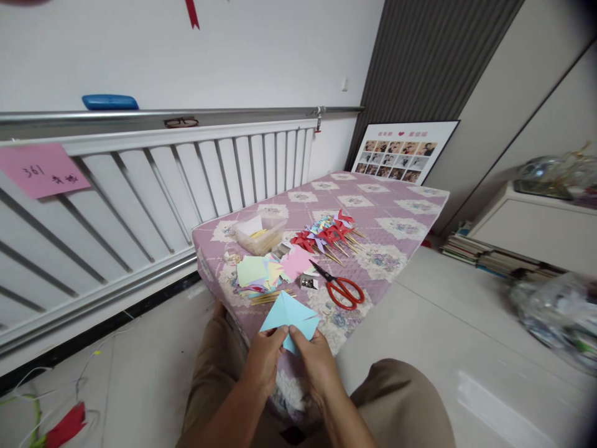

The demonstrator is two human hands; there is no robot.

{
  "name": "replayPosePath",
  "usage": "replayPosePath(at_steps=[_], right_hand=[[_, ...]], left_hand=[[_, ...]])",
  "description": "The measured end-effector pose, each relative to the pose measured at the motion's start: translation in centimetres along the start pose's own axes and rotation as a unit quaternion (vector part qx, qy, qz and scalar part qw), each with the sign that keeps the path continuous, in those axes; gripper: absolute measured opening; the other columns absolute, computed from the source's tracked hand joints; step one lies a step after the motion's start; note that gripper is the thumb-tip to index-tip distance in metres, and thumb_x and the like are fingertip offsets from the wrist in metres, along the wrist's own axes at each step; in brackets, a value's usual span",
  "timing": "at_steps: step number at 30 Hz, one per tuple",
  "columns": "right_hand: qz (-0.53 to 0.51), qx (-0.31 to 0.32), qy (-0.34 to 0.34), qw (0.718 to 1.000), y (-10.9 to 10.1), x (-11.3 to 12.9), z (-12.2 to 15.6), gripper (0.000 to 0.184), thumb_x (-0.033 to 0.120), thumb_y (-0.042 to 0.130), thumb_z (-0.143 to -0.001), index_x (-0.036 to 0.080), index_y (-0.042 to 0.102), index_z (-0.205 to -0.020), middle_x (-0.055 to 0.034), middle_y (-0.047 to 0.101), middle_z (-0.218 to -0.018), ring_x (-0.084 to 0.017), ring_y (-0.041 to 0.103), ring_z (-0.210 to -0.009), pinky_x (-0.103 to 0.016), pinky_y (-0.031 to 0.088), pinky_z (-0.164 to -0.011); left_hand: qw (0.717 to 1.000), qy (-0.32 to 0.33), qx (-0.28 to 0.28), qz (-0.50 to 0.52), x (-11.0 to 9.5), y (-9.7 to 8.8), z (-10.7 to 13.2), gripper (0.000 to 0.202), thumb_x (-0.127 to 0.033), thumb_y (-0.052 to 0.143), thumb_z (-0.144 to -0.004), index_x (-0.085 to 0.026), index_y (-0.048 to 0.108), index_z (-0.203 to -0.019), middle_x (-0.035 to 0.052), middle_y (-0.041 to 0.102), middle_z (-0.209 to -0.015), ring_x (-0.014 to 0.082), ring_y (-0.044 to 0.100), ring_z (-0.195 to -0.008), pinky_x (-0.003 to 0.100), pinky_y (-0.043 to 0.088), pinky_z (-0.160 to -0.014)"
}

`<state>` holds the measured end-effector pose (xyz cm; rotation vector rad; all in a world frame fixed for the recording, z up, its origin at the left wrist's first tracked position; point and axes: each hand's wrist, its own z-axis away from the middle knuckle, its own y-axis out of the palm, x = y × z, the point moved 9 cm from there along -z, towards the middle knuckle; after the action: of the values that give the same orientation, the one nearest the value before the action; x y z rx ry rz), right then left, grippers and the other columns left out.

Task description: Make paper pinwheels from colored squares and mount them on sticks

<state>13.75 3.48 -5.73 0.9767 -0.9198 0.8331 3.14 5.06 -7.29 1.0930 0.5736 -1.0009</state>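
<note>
Between my two hands is a light blue square of paper point(288, 313), turned cornerwise and slit inward near its right corner. My left hand point(267, 356) pinches its near left edge with thumb and fingers. Close beside it, my right hand point(313, 356) pinches the near right edge, thumb on top. Just beyond the paper lie several thin wooden sticks point(267, 299) and a small open box of metal pins point(308, 282). To the right rest scissors with red handles point(345, 292), their blades pointing away to the left.
A stack of coloured paper point(254, 274) and a clear plastic tub point(261, 233) stand at the table's left. Behind the scissors lie several finished paper pinwheels point(326, 233) on sticks. A white radiator point(224, 168) lines the left side; a photo board point(403, 152) leans at the far end.
</note>
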Motion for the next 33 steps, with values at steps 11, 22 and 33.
replayPosePath(at_steps=[11, 22, 33], right_hand=[[0.040, 0.022, -0.152, 0.987, -2.2, 2.0, -0.2, 0.026, 0.039, 0.068, -0.077, 0.024, 0.058, -0.096, 0.0012, 0.066, -0.076, -0.017, 0.063, -0.071, -0.028, 0.052, -0.067], [0.349, 0.130, -0.385, 0.844, 0.7, 4.9, 3.8, 0.033, 0.012, 0.048, -0.085, 0.025, 0.057, -0.114, -0.0027, 0.064, -0.088, -0.017, 0.063, -0.081, -0.027, 0.051, -0.074], [0.346, 0.135, -0.338, 0.865, 1.2, 5.5, 4.1, 0.011, 0.018, 0.054, -0.085, 0.024, 0.063, -0.083, -0.0012, 0.063, -0.076, -0.019, 0.061, -0.073, -0.027, 0.046, -0.067]], left_hand=[[0.997, -0.012, 0.001, 0.080, -2.0, -0.4, -0.2, 0.029, -0.025, 0.078, -0.057, -0.015, 0.068, -0.082, 0.0018, 0.069, -0.069, 0.0158, 0.060, -0.058, 0.027, 0.046, -0.057], [0.993, -0.013, 0.041, 0.113, -2.8, 0.5, 0.3, 0.029, -0.022, 0.078, -0.056, -0.015, 0.067, -0.082, 0.0018, 0.069, -0.069, 0.0174, 0.063, -0.062, 0.028, 0.049, -0.062], [0.994, -0.022, 0.074, 0.074, -2.9, 1.5, 1.6, 0.028, -0.026, 0.075, -0.057, -0.016, 0.067, -0.083, 0.0031, 0.067, -0.070, 0.0161, 0.057, -0.059, 0.028, 0.045, -0.060]])
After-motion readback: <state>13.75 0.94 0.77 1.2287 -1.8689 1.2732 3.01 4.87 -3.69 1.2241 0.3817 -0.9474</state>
